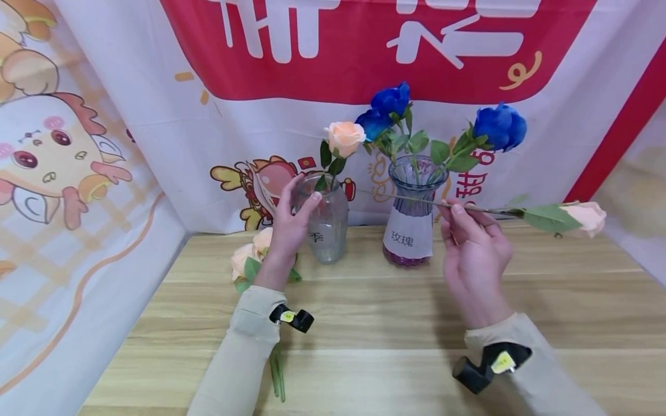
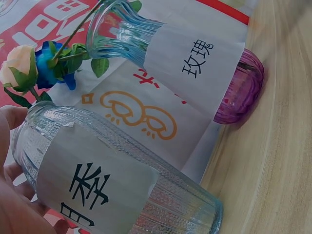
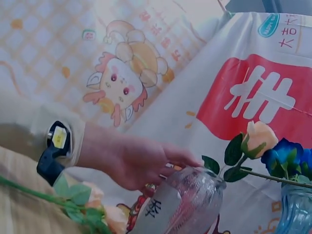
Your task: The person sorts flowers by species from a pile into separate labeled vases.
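My left hand (image 1: 291,225) grips a clear glass vase (image 1: 334,228) near its mouth, thumb and fingers around the sides. In the left wrist view, a white paper label (image 2: 97,183) with black characters covers its side. One peach rose (image 1: 346,138) stands in this vase. Farther right, my right hand (image 1: 477,254) pinches the thin stem of a second, paler peach rose (image 1: 588,218). That rose lies nearly level, bloom to the right. Its bare stem end points left, crossing in front of the neck of a blue-and-purple glass vase (image 1: 408,202) in the head view.
Several blue roses (image 1: 500,127) spread from the blue-and-purple vase. More peach roses (image 1: 244,260) lie on the wooden table (image 1: 374,370) beside and partly under my left forearm. Behind the vases hangs a printed cloth (image 1: 291,133), with another patterned cloth at the left.
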The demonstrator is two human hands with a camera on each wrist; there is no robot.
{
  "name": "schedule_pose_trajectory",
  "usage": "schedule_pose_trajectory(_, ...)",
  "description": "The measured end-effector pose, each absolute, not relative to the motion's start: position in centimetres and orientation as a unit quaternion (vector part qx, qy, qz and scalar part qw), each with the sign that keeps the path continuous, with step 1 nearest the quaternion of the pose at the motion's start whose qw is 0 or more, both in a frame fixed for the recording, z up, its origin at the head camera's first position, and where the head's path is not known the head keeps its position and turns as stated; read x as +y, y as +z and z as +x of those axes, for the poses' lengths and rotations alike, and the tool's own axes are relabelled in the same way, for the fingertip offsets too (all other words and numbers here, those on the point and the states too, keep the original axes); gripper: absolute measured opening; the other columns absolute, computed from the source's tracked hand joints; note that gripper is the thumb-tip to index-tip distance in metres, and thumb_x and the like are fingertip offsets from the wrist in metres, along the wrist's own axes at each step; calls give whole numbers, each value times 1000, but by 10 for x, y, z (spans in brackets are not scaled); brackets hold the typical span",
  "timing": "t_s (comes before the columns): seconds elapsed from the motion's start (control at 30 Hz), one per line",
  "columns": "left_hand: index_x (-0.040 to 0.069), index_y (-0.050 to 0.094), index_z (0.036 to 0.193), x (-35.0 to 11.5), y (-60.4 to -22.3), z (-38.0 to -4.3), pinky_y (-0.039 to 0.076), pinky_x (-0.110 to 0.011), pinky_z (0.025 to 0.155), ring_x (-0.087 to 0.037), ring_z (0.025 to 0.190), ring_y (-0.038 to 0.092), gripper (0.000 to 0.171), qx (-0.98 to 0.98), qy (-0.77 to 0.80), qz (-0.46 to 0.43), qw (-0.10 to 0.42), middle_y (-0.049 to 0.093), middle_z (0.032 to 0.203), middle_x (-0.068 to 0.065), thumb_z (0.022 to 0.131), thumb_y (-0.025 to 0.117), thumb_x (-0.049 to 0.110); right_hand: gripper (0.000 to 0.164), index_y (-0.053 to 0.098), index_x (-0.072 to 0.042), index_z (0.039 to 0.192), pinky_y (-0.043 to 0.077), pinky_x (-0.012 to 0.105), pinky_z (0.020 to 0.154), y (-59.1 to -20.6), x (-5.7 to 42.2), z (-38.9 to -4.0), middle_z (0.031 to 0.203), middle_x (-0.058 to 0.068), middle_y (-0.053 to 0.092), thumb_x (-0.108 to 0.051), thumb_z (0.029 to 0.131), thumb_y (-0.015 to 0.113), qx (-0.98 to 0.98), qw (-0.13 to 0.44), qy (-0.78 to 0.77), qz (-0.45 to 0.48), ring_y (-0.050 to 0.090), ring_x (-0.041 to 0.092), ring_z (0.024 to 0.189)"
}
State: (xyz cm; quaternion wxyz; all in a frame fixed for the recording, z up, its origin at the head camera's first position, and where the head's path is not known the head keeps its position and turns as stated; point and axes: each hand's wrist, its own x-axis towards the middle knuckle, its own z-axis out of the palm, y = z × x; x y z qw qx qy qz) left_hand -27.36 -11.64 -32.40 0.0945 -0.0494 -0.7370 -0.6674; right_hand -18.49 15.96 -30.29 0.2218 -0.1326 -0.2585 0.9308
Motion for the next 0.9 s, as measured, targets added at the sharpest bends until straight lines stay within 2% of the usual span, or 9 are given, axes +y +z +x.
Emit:
schedule_pose_trajectory(0.2, 37, 42, 159, -117, -324, -273, 29, -54, 131, -21, 156, 39, 64, -736, -669, -46, 94, 48, 163, 5, 102, 70, 40, 26, 73, -2, 106, 60, 25, 74, -297, 140, -191, 110, 11, 82, 2, 85, 86, -271, 220, 928, -131, 81, 22, 94)
schedule_pose_trajectory(0.43, 31, 41, 161, -116, -323, -274, 32, -54, 130, -22, 153, 43, 66, -735, -669, -56, 100, 51, 160, 2, 102, 70, 39, 19, 69, -3, 105, 59, 24, 75, -292, 116, -199, 104, 9, 83, 3, 90, 81, -286, 225, 927, -95, 82, 20, 92)
schedule_pose_trajectory(0.5, 33, 42, 160, -116, -323, -273, 33, -53, 129, -22, 152, 44, 65, -735, -668, -56, 100, 51, 159, 3, 102, 70, 40, 19, 69, -3, 107, 60, 23, 75, -291, 108, -201, 102, 8, 83, 2, 92, 79, -298, 228, 923, -84, 82, 20, 92)
schedule_pose_trajectory(0.63, 34, 42, 160, -117, -324, -273, 33, -52, 129, -21, 152, 43, 64, -735, -668, -55, 99, 52, 158, 3, 102, 70, 41, 17, 70, -4, 108, 62, 24, 76, -289, 93, -206, 111, 14, 82, 1, 93, 78, -317, 231, 917, -80, 81, 22, 96)
schedule_pose_trajectory(0.9, 30, 41, 161, -117, -324, -274, 34, -50, 129, -21, 151, 44, 66, -734, -669, -64, 103, 54, 155, 0, 103, 69, 40, 21, 68, -7, 95, 65, 25, 71, -291, 70, -221, 96, 11, 83, 11, 89, 78, -339, 298, 891, -49, 81, 18, 84)
